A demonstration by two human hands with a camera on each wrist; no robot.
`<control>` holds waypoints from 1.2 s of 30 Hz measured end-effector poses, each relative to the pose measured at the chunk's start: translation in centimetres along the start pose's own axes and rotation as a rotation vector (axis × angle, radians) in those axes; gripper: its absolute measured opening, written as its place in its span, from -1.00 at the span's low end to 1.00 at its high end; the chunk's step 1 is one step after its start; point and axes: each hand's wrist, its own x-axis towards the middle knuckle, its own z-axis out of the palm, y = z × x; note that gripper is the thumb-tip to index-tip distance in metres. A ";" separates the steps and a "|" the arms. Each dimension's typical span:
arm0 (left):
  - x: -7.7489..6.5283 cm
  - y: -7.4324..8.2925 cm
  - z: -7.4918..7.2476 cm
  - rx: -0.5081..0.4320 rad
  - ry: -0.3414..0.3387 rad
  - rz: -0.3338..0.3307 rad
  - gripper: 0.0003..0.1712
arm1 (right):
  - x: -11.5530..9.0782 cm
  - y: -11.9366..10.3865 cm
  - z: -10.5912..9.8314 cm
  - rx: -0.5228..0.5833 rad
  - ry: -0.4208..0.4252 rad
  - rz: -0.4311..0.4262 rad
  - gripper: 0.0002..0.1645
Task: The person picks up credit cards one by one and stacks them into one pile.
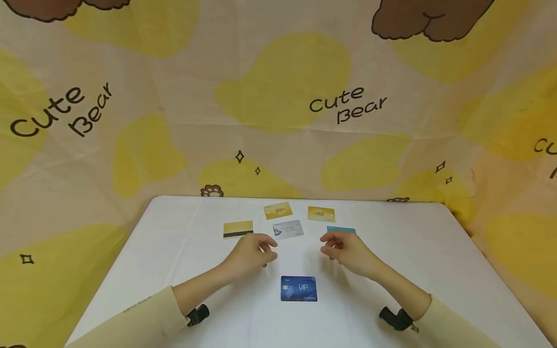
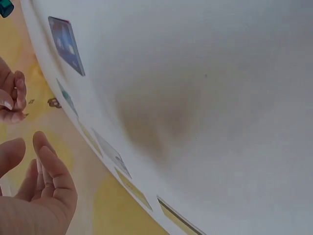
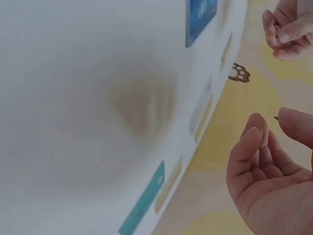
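Note:
My left hand (image 1: 251, 252) hovers over the white table with loosely bent fingers, its thumb and forefinger apart and nothing between them. Facing it from the other side, my right hand (image 1: 348, 250) is held the same way, also holding nothing. A dark blue card marked VIP (image 1: 299, 295) lies flat on the near side, between and below the two hands. Just beyond the left fingertips is a silver card (image 1: 288, 229). The right hand partly covers a teal card (image 1: 344, 229) in the head view; the right wrist view shows that teal card (image 3: 143, 201) more fully.
Farther back lie a gold card with a dark stripe (image 1: 238, 227) and two yellow-gold cards, one in the middle (image 1: 277, 210) and one to the right (image 1: 321, 214). Behind the white table (image 1: 174, 251) hangs a cloth (image 1: 270, 106) with bear prints and yellow patches.

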 end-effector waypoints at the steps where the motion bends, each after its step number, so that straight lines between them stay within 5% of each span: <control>1: 0.0 0.0 -0.1 -0.001 0.013 0.001 -0.73 | 0.1 0.0 -0.2 0.001 0.006 -0.005 -0.63; 15: 1.2 -0.1 -1.8 -0.026 0.171 -0.015 -0.71 | 1.7 -0.2 -0.5 0.019 0.089 -0.067 -0.69; 36: 5.1 -1.8 -2.0 -0.022 0.202 -0.054 -0.48 | 6.1 0.5 0.5 0.047 0.153 -0.050 -0.48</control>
